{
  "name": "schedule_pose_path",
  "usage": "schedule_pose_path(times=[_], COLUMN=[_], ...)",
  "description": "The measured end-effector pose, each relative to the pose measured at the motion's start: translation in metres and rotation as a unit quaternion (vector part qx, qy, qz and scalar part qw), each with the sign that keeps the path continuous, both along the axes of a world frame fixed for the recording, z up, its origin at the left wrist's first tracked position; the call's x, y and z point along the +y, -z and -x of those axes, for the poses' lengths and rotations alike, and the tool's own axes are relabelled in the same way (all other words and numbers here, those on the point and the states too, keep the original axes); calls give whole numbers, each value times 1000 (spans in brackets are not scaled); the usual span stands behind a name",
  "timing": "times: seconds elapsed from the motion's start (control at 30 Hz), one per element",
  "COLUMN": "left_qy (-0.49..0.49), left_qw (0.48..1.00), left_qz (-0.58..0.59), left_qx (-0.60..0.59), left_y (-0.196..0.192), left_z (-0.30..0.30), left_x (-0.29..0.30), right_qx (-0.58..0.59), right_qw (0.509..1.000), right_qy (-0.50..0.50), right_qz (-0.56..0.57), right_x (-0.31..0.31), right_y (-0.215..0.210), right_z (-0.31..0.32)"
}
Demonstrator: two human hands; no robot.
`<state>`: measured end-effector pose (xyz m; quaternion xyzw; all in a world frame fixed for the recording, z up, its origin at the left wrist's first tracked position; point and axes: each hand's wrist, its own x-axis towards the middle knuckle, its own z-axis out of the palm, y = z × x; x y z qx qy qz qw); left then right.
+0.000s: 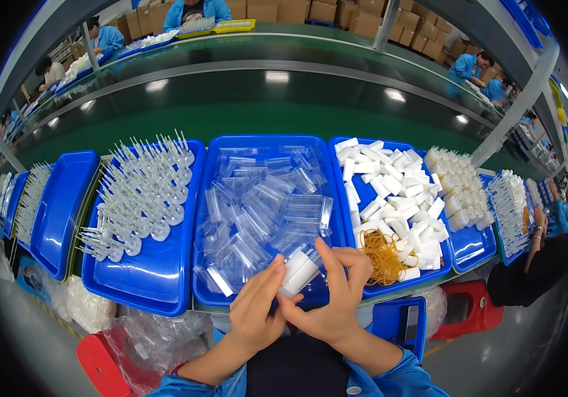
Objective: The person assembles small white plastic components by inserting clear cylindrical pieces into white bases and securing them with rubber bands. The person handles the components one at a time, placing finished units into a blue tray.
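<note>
Over the near edge of the middle blue tray (pixel 323 144), a white rectangular block (pixel 298 272) is held between my two hands. My left hand (pixel 255 311) presses its left side with fingers together. My right hand (pixel 337 298) has its thumb at the lower end and its index finger raised along the right side. Clear plastic shows around the block's upper end; whether it encloses the block I cannot tell. Beneath, the tray holds many clear plastic sleeves (pixel 264 205). One white piece (pixel 219 280) lies in the tray's near left corner.
White blocks (pixel 390 178) and tan rubber bands (pixel 383 258) fill the right tray. Clear pieces with thin stems (pixel 141 198) stand in the left tray. A green conveyor (pixel 264 99) runs beyond. Red stools (pixel 102 364) flank me. Other people work across and to the right.
</note>
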<state>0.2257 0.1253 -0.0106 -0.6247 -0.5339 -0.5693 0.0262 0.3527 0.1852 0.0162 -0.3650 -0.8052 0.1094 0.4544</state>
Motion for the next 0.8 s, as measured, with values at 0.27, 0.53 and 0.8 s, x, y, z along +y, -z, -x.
schedule_pose_path(times=[0.27,0.53,0.8], left_qy=[-19,-34,114], left_qw=[999,993,928], left_qz=[15,52,106], left_qx=[-34,-105,-338], left_y=[-3,-3,-11], left_z=[1,32,33], left_x=[0,-6,-10], right_qx=[6,-88,-312], right_qw=[1000,979,932], right_qy=[-2,-178,-186], right_qz=[-7,35,6], right_x=[1,67,139], right_y=[4,-30,-28], right_z=[7,-6,-26])
